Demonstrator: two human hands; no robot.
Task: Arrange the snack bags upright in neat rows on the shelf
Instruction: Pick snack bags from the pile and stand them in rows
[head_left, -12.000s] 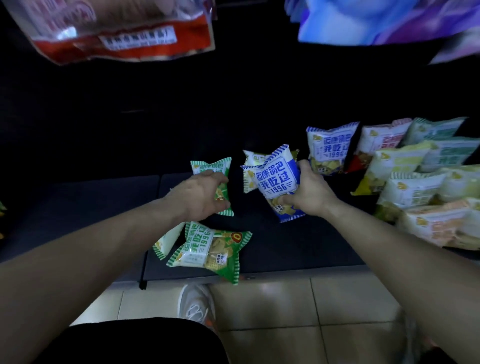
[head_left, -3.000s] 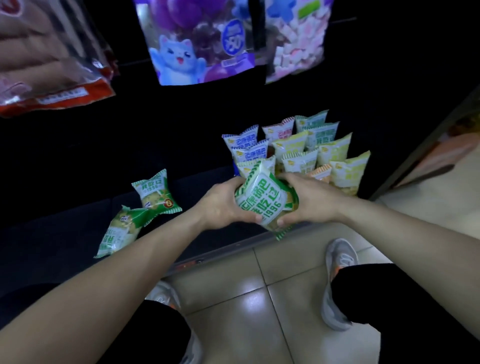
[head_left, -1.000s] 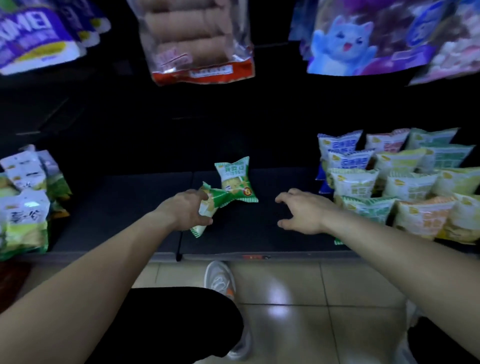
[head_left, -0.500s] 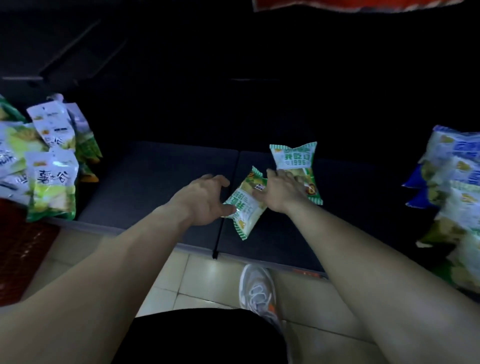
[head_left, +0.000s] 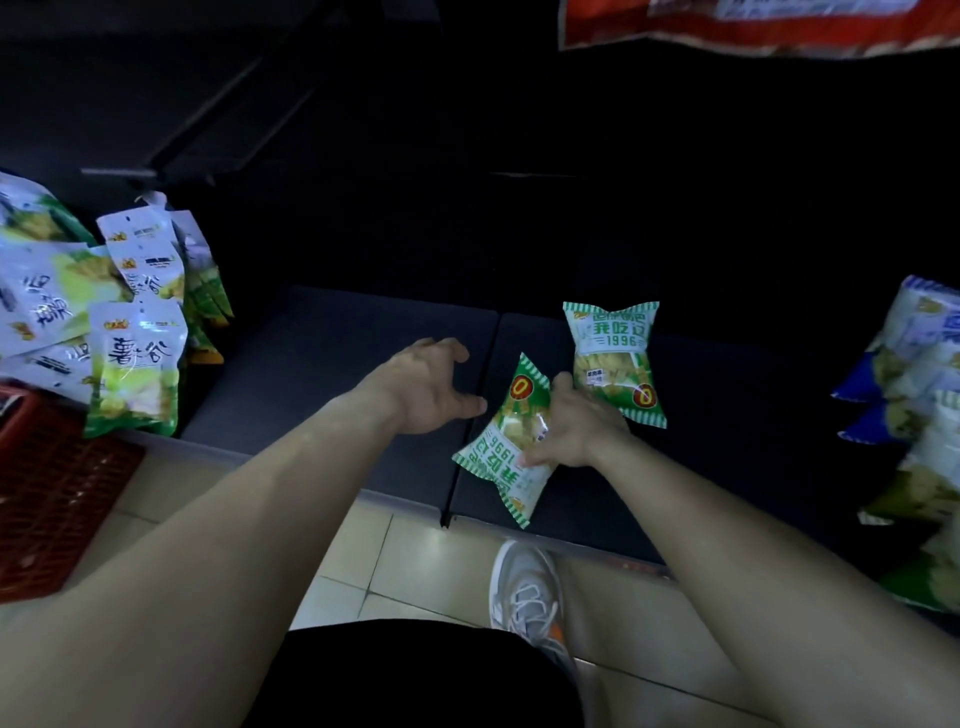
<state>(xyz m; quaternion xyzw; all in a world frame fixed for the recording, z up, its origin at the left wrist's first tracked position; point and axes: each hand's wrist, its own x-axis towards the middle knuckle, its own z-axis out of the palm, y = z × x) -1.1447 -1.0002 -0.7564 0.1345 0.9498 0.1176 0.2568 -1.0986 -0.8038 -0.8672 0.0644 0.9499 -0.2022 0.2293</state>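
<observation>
- Near green bag (head_left: 511, 441): lies flat and slanted on the dark shelf (head_left: 332, 364), its printing upside down to the viewer, its lower corner close to the shelf's front edge. The right hand (head_left: 576, 431) is clamped on its right edge, thumb over the lower face and fingers (head_left: 563, 387) at the top corner
- Far green bag (head_left: 615, 361): lies face up just beyond the right hand, its lower left part tucked behind the fingers; whether the fingers touch it cannot be told
- Progress, judged from the present layout: both green bags are flat, so neither is stood up or in a row yet. The bags at the far right (head_left: 919, 415), well apart from the right hand, stand stacked one behind another and appear already arranged. Two bags appear to remain for this section
- Left hand (head_left: 426, 387): just left of the near green bag, palm down above the shelf, fingers spread and curled, holding nothing. Its fingertips point at the bag's left edge without touching it
- Hand relation: apart, with the near green bag between them. Both forearms reach forward from the lower frame corners
- White and green pouches (head_left: 135, 364): stacked loosely at the shelf's left end, well left of the left hand
- Red basket (head_left: 57, 488): on the floor below those pouches
- Shoe (head_left: 530, 597): on the tiled floor, below the held bag
</observation>
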